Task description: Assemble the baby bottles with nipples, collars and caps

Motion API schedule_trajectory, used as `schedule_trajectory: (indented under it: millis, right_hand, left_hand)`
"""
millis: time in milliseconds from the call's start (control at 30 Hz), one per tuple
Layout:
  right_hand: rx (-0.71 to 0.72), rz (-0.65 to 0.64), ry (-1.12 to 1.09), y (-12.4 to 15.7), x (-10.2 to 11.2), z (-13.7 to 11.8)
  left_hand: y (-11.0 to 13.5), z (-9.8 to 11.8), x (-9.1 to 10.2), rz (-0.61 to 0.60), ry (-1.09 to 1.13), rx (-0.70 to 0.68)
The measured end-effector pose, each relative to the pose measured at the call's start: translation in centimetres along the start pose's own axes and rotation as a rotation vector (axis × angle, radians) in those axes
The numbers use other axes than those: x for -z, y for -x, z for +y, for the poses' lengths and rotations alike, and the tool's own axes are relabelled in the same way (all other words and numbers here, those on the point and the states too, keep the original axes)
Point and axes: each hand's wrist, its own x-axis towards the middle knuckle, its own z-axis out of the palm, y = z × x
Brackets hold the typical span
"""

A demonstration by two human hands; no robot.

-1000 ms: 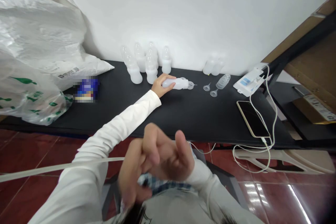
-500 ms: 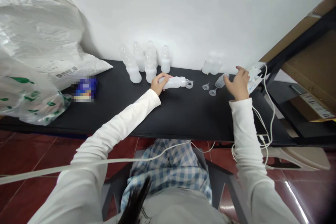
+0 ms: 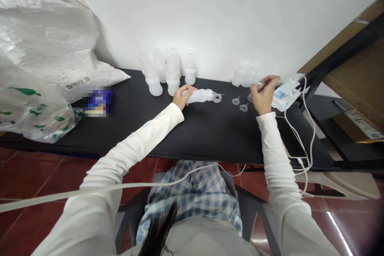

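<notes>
Over the feed, my left hand [image 3: 181, 97] wraps the base of the white bottle [image 3: 198, 96], nearer the desk's [image 3: 210, 132] back edge; rightward, my right hand [image 3: 264, 94] pinches a clear cap [image 3: 261, 85].

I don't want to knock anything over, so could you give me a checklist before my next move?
1. Left grip closed around the white bottle: ok, near its base end.
2. That bottle upright: not ok, it is on its side, clear end pointing right.
3. Right grip firm on the clear plastic piece: cannot tell, the fingers hide much of it.
4. Two small clear parts resting on the black table: ok, between the two grips.
5. Bottles by the wall standing: ok.
6. Phone untouched by the right sleeve: cannot tell, they overlap in view.
</notes>
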Motion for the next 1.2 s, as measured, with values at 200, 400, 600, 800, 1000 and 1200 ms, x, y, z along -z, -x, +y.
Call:
schedule_trajectory:
  millis: [200, 400, 600, 800, 1000, 1200]
  right_hand:
    - [0.02, -0.032, -0.079, 1.9, -4.9, -2.9]
    - [0.072, -0.02, -0.16, 3.0, -7.6, -3.3]
    - [0.149, -0.151, -0.181, 3.6, -8.1, -3.2]
    - [0.198, -0.295, -0.223, 3.5, -8.1, -2.7]
    - [0.285, -0.243, -0.129, 3.6, -9.1, -2.6]
    - [-0.033, 0.007, -0.134, 4.7, -9.6, -5.5]
  left_hand:
    - [0.0, 0.1, 0.2, -0.021, -0.058, -0.035]
    - [0.2, 0.4, -0.3, -0.011, -0.014, -0.019]
    - [0.4, 1.3, -0.7, -0.105, 0.113, 0.217]
    - [-0.7, 1.7, 0.3, -0.123, 0.073, 0.588]
    - [-0.1, 3.1, 0.2, -0.209, 0.07, 0.726]
    - [1.8, 4.5, -1.0, -0.018, -0.089, 0.299]
